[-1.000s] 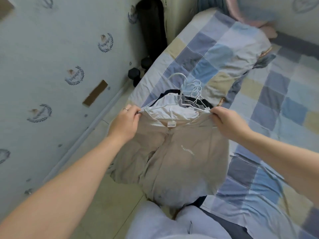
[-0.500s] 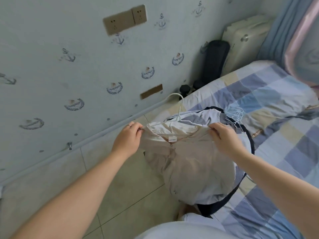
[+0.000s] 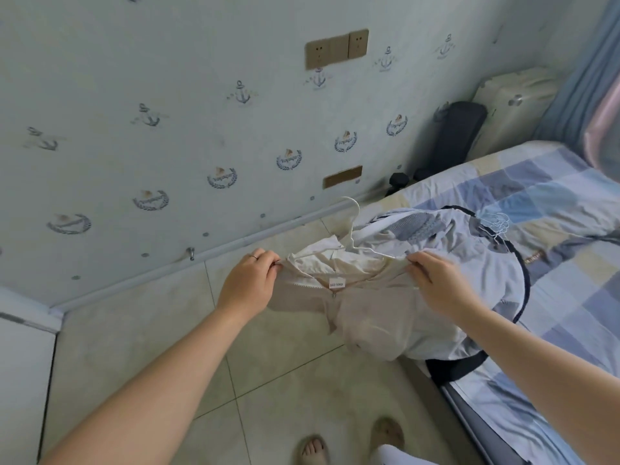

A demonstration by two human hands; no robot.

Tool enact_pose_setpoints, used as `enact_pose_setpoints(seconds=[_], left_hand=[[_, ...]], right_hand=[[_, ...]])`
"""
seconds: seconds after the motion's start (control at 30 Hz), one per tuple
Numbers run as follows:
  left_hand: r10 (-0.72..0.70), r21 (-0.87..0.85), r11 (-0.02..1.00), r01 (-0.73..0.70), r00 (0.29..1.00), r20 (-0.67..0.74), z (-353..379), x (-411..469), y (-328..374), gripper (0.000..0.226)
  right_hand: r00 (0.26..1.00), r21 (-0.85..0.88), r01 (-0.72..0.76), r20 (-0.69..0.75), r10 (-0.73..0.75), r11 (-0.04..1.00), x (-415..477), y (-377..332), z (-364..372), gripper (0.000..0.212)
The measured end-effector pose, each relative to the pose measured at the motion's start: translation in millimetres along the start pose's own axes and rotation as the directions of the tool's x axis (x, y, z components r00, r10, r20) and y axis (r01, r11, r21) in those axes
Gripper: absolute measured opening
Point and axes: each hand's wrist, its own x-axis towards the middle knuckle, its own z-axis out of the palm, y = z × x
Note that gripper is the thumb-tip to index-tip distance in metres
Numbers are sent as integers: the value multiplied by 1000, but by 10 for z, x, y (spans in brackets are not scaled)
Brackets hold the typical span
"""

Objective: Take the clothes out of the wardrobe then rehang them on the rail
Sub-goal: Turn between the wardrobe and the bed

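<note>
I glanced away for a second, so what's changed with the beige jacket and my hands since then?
The beige jacket on its white hanger has risen off the clothes pile and now hangs partly over the floor. Unchanged: the left hand and right hand still pinch its shoulders, and the pile stays on the bed.
</note>
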Motion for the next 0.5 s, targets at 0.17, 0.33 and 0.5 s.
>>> enact_pose_setpoints(seconds=[0.17, 0.33, 0.5], left_hand=[[-47, 23, 999, 49, 994, -100, -325, -606, -30, 10], [-79, 51, 995, 90, 978, -191, -599, -1352, 112, 11], [-84, 83, 990, 112, 953, -290, -910, -2192, 459, 11]], right_hand=[[998, -19, 59, 13, -59, 998, -292, -445, -1, 16], [992, -1, 124, 34, -124, 992, -753, -777, -105, 18], [975, 29, 222, 8, -222, 975, -1379, -1071, -345, 20]])
